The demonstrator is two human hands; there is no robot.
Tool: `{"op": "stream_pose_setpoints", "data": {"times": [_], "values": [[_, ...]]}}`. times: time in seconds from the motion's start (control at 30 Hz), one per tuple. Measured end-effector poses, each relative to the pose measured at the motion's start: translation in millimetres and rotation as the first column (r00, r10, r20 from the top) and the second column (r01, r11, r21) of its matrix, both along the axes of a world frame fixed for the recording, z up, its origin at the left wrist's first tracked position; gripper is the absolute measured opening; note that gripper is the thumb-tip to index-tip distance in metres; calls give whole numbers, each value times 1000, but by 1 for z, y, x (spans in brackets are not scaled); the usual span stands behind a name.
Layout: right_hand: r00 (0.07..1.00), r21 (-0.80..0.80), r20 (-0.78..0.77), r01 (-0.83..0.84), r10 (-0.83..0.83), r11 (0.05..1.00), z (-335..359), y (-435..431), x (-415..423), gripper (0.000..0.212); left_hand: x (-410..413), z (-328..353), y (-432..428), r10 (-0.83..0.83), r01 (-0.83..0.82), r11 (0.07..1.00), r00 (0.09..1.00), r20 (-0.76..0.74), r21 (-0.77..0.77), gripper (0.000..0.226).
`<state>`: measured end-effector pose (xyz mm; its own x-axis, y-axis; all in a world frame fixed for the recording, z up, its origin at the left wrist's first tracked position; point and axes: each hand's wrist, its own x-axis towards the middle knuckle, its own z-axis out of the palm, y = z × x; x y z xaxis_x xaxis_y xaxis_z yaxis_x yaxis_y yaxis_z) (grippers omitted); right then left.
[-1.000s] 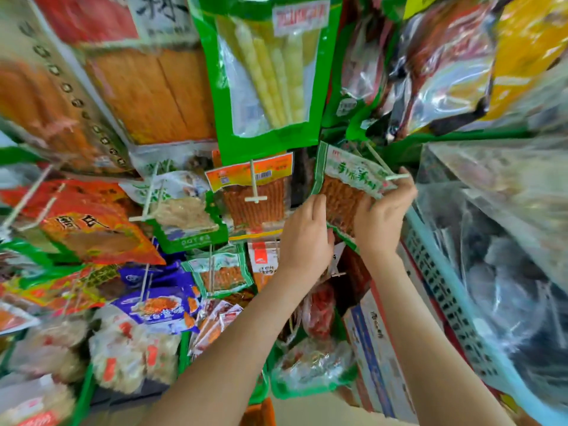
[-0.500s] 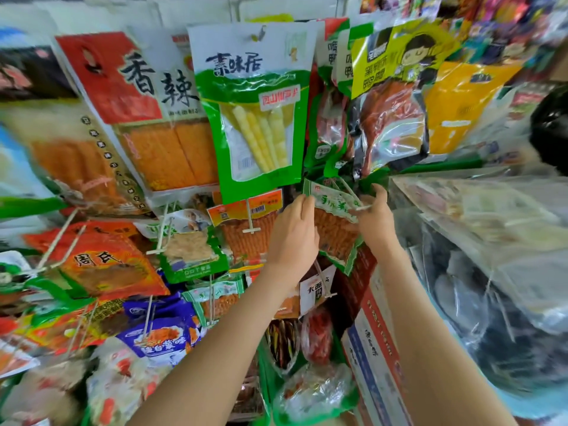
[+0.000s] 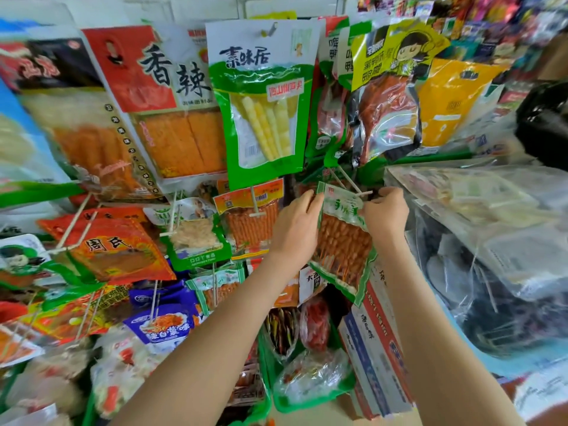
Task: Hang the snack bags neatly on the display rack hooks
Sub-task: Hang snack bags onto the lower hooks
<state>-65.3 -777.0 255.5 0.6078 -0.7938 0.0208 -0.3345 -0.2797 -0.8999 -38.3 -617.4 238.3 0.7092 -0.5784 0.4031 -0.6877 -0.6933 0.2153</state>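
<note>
- Snack bag (image 3: 342, 244): a small bag with green edges and orange-brown sticks showing through its clear front. It is up in the air in the middle of the rack, a bit tilted, with its low corner pointing down and to the right.
- The left hand (image 3: 296, 226) pinches the bag's top left edge with curled fingers.
- The right hand (image 3: 384, 215) pinches the bag's top right corner.
- The two hands are near each other, with only the top of the bag between them.
- A thin white hook (image 3: 350, 181) sticks out from the rack. Its tip is right at the top strip of the bag, next to the right hand's fingers. I cannot tell if the hook goes through the bag's hole.
- Just beside the left hand, an orange stick bag (image 3: 252, 219) hangs on its own white hook.
- Above that hangs a big green bag (image 3: 261, 118) with pale yellow shoots inside.
- Left of the big green bag is a red and white bag (image 3: 172, 103) with flat orange sheets.
- Up on the right hangs a yellow bag (image 3: 451, 99).
- On the far right are crinkly clear plastic bags (image 3: 491, 241).
- Under the snack bag's low corner stands a box (image 3: 375, 348) with red and blue print.
</note>
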Motion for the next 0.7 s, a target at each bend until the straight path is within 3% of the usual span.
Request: {"op": "stream_pose_setpoints", "data": {"times": [0.13, 0.2, 0.3, 0.47, 0.6, 0.7], "values": [[994, -46, -59, -98, 96, 994, 1, 11, -22, 29, -9, -5, -4, -23, 24, 999, 999, 43, -35, 60], [978, -115, -81, -199, 190, 973, -6, 24, -32, 21, -13, -9, -3, -22, 23, 1000, 997, 71, -18, 50], [944, -131, -93, -327, 316, 936, -20, 46, -39, 22, -19, -22, 10, 6, -5, 1000, 998, -56, 12, 13], [866, -119, -149, -495, 478, 860, -50, 86, -35, 26, -32, -47, 57, 127, -109, 989, 972, -195, 103, 16], [766, -168, -166, -643, 621, 748, -75, 121, -22, 29, -39, -66, 94, 229, -209, 973, 928, -293, 100, 22], [646, -221, -179, -761, 742, 609, -102, 144, -8, 17, -35, -81, 119, 320, -290, 947, 895, -311, 142, 18]]}}
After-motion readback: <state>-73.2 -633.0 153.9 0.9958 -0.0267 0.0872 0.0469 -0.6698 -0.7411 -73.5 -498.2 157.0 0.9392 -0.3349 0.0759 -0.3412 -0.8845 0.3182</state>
